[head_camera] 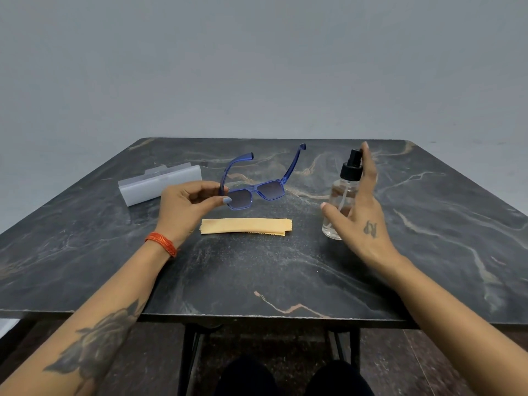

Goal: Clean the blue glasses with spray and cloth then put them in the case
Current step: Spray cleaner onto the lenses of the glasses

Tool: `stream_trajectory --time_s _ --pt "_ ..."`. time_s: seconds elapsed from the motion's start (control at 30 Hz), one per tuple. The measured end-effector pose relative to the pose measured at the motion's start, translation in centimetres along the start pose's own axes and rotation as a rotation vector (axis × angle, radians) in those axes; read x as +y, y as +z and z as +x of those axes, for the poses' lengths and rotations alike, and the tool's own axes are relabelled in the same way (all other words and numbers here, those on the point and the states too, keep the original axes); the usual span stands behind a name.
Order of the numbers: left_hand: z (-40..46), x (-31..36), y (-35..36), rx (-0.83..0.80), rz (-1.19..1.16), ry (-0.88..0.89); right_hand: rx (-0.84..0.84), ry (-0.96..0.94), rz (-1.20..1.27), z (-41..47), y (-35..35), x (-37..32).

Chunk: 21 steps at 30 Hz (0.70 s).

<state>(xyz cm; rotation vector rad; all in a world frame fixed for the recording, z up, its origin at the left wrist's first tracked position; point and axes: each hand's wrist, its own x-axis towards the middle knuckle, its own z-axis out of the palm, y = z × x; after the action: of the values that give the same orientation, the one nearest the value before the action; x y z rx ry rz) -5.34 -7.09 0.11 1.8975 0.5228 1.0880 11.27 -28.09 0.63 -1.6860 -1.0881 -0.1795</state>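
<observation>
The blue glasses (258,190) with tinted lenses are held above the table, temples unfolded and pointing away from me. My left hand (187,207) pinches them at the left hinge corner. A clear spray bottle (341,195) with a black pump top stands at the right. My right hand (361,212) is spread around it, fingers behind it, index finger up beside the nozzle, thumb just left of the glass. I cannot tell whether the hand touches the bottle. The folded yellow cloth (245,226) lies flat below the glasses. The frosted white case (160,184) lies shut at the back left.
The dark marble table (257,275) has its near edge above my knees and its far edge near a plain grey wall. An orange bangle sits on my left wrist (161,242).
</observation>
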Motion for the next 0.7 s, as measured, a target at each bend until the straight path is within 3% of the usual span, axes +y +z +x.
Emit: stream_trajectory --time_s 0.47,0.7 --pt "0.0 -0.1 0.0 0.094 0.067 0.114 -0.169 -0.195 0.049 1.1 3.8 -3.7" --pt "0.4 -0.4 0.1 0.124 0.081 0.133 -0.312 -0.113 -0.016 1.6 6.2 -4.1"
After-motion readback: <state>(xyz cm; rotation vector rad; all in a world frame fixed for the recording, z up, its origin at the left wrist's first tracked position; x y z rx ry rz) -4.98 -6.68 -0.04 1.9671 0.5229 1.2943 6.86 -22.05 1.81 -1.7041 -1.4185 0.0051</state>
